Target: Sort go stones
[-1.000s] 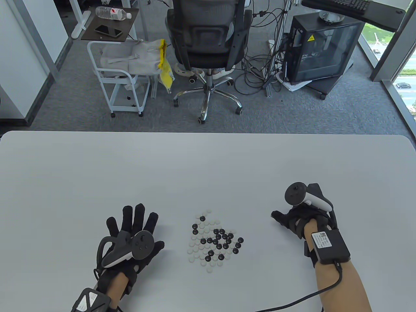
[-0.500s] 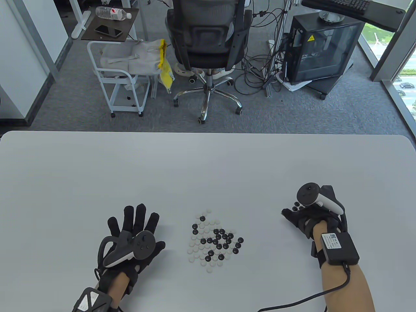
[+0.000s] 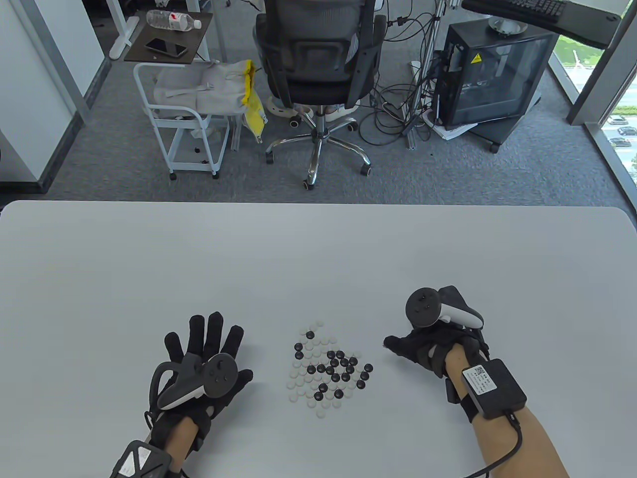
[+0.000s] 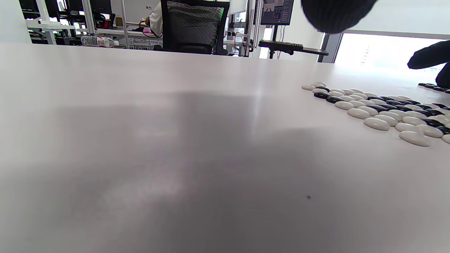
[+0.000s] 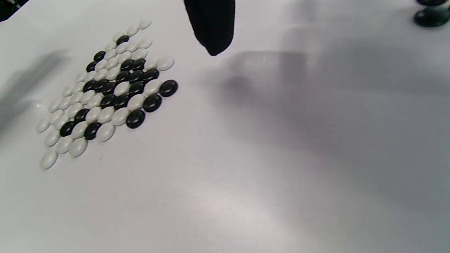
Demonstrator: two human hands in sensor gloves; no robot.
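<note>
A mixed cluster of black and white Go stones (image 3: 326,368) lies on the white table (image 3: 318,259), also seen in the left wrist view (image 4: 379,109) and the right wrist view (image 5: 109,91). My left hand (image 3: 209,343) rests flat to the left of the cluster, fingers spread, holding nothing. My right hand (image 3: 413,346) hovers just right of the cluster, its thumb pointing toward the stones; one finger (image 5: 211,24) hangs straight and holds nothing. A few black stones (image 5: 431,17) lie apart to the right (image 4: 430,85); in the table view the right hand hides them.
Beyond the table's far edge stand an office chair (image 3: 318,74), a white cart (image 3: 184,124) and a black computer case (image 3: 490,74) with loose cables on the floor. A cable (image 3: 502,458) runs from my right wrist box.
My right hand swung out to the right, where a few black stones showed by its fingertips, then came back left toward the cluster. The left hand has not moved.
</note>
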